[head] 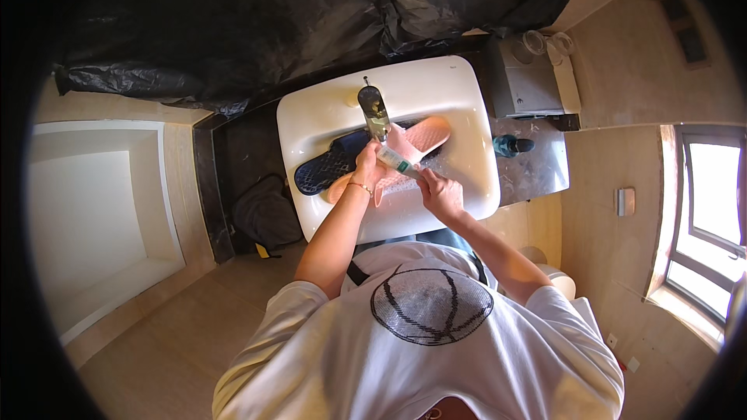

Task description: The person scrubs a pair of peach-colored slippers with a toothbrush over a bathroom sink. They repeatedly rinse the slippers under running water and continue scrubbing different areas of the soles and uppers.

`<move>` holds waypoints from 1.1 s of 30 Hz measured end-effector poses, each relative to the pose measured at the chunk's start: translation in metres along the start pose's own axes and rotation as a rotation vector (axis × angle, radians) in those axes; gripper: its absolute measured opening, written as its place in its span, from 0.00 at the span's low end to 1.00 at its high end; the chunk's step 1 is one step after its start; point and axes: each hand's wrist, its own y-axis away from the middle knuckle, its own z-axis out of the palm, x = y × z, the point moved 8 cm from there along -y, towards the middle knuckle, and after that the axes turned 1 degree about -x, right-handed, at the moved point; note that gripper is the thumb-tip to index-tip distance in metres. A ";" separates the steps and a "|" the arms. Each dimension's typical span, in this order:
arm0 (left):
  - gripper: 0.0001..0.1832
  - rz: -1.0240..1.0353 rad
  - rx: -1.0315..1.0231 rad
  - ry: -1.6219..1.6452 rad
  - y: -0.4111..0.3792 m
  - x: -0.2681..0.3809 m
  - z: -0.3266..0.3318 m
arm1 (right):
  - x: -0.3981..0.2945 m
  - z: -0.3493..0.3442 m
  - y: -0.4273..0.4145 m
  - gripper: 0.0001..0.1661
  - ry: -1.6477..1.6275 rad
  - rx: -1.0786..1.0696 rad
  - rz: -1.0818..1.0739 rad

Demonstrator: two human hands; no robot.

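Over a white washbasin (402, 226), my left hand (369, 164) is closed around one end of a pale tube with a green patch (394, 160), just below the metal faucet (373, 112). My right hand (442, 191) grips the tube's other end, its fingers at the lower right tip. Under and behind the hands lie a dark blue slipper (318, 174) at the left and a pink slipper (429, 133) at the right. Another pink slipper (338, 188) is partly hidden by my left forearm. Suds or water show in the basin beside my right hand.
A teal bottle with a dark cap (512, 146) stands on the dark counter (540, 172) right of the basin. Behind it is a grey box (528, 90). A dark cloth bag (265, 213) lies at the left. Black plastic sheeting (233, 17) hangs behind the basin.
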 end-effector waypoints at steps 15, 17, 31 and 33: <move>0.19 -0.047 -0.013 0.100 0.021 0.009 0.013 | -0.015 0.019 -0.015 0.07 -0.026 0.000 0.089; 0.20 -0.078 -0.066 0.104 0.025 0.007 0.026 | -0.001 0.017 -0.026 0.06 -0.029 0.083 0.083; 0.36 0.211 0.115 0.178 0.036 0.023 0.011 | 0.025 0.068 -0.070 0.12 -0.290 -0.144 0.134; 0.35 0.211 0.180 0.196 0.059 0.036 0.027 | 0.032 0.078 -0.079 0.13 -0.291 -0.182 0.173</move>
